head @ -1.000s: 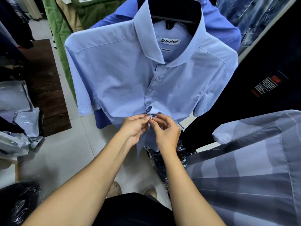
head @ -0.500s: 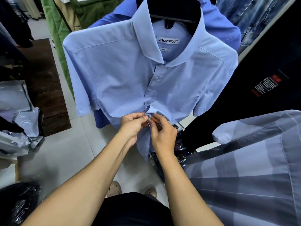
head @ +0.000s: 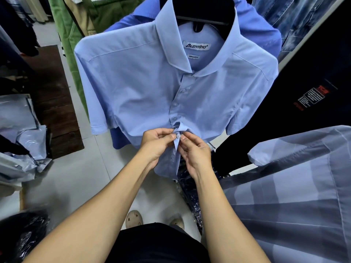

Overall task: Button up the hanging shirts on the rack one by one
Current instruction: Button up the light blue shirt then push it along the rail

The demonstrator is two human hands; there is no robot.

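Here the light blue shirt (head: 144, 95) hangs from a black hanger (head: 201, 16) at the far centre of the view, its front facing the person. Three buttons below the collar look fastened, and a fourth, the white button (head: 178, 135), sits at the placket between the two hands. It appears to be through its hole or nearly so, though the bunched cloth just above it makes that hard to confirm. The left hand (head: 158, 143) pinches the placket edge on the left of the button with thumb and forefinger closed together on the fabric; the right hand (head: 193, 152) pinches the cloth on the right side in the same way, fingers curled. Below the hands the two front panels hang apart, with at least one more button visible on the lower strip, so this shirt seems a little over half done. Behind it hangs a darker blue shirt (head: 256, 21) whose front is hidden, and a striped grey-blue garment (head: 294, 186) fills the near right. Green clothing (head: 70, 44) hangs at the far left.
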